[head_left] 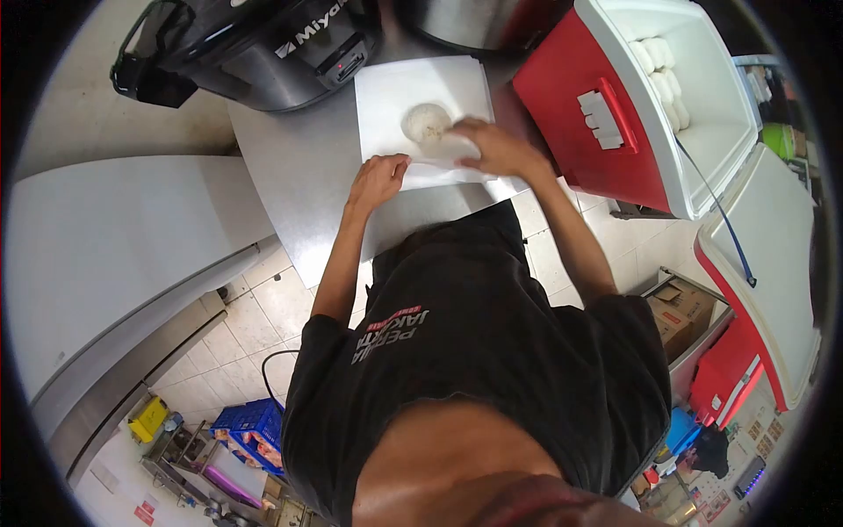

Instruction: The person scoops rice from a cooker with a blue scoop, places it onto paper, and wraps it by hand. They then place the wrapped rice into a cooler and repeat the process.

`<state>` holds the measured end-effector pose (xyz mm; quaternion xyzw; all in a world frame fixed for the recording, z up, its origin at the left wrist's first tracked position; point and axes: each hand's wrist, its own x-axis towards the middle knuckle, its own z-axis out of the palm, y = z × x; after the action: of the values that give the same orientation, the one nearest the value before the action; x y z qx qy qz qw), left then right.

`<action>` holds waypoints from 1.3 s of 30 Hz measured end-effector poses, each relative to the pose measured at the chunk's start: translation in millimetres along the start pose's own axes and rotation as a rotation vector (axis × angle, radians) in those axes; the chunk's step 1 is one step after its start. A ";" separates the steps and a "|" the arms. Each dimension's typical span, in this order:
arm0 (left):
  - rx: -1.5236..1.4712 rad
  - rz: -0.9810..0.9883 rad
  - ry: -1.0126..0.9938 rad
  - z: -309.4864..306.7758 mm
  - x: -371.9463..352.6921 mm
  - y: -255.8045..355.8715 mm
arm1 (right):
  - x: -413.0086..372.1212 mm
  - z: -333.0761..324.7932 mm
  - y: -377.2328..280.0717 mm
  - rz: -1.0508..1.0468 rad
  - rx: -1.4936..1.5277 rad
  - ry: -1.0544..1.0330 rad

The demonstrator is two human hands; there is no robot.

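Note:
A round mound of white rice (pixel 427 121) rests on a stack of white paper sheets (pixel 386 97) on the metal table. Pinched between the thumb and fingers of my left hand (pixel 379 181) is the near edge of the top sheet, left of the rice. My right hand (pixel 499 149) grips the same sheet on the right, slightly blurred. Between the two hands, the sheet's near edge is lifted and curls toward the rice, whose near side has a few brownish bits.
A black rice cooker (pixel 299 61) stands behind at the left, beside a metal pot (pixel 479 19). An open red cooler (pixel 571 114) on the right holds several white wrapped packets (pixel 660 79). A white appliance top (pixel 132 255) lies left of the metal table (pixel 285 176).

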<state>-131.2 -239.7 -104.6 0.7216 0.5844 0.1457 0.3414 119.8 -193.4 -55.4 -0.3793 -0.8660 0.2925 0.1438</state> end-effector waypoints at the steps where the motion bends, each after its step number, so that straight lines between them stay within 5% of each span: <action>1: -0.004 0.001 0.000 -5.9 1.6 4.8 | -9.7 16.6 7.9 0.046 0.011 -0.078; 5: 0.090 -0.030 -0.028 -13.5 3.3 9.3 | -27.0 41.5 23.5 0.214 -0.040 -0.087; 7: 0.141 0.418 0.255 13.0 9.5 -17.9 | -31.4 45.7 36.7 0.231 -0.037 0.001; 9: 0.281 0.464 0.162 33.7 8.2 -48.0 | -41.2 66.9 61.5 0.128 -0.039 0.158; 12: 0.100 0.439 0.167 46.0 6.5 -51.0 | -55.7 60.8 71.3 0.116 0.013 0.165; 15: -0.014 0.050 0.063 18.6 -24.9 -26.8 | -64.5 54.8 59.9 0.183 0.248 0.212; 19: -0.191 -0.008 0.437 4.5 -16.0 -10.2 | -41.4 72.7 57.7 0.267 0.575 0.434; 21: -0.286 -0.181 0.462 5.8 5.7 -13.6 | -22.3 59.3 47.9 0.558 0.546 0.525; 24: -0.179 -0.102 0.622 15.1 31.2 -1.8 | -11.9 69.0 64.5 0.592 0.186 0.500; 28: 0.088 -0.210 0.362 37.3 22.7 -16.1 | -23.7 85.3 78.3 0.453 -0.114 0.428; 37: 0.229 -0.223 0.369 35.0 7.1 -10.1 | -9.8 66.9 77.4 0.335 -0.115 0.262; 39: 0.310 -0.203 0.411 34.3 9.0 -7.0 | 11.8 60.7 83.2 0.197 -0.179 0.444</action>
<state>-113.1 -241.7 -135.9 0.6583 0.7260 0.1631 0.1139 130.9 -163.8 -154.2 -0.5281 -0.7945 0.1368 0.2669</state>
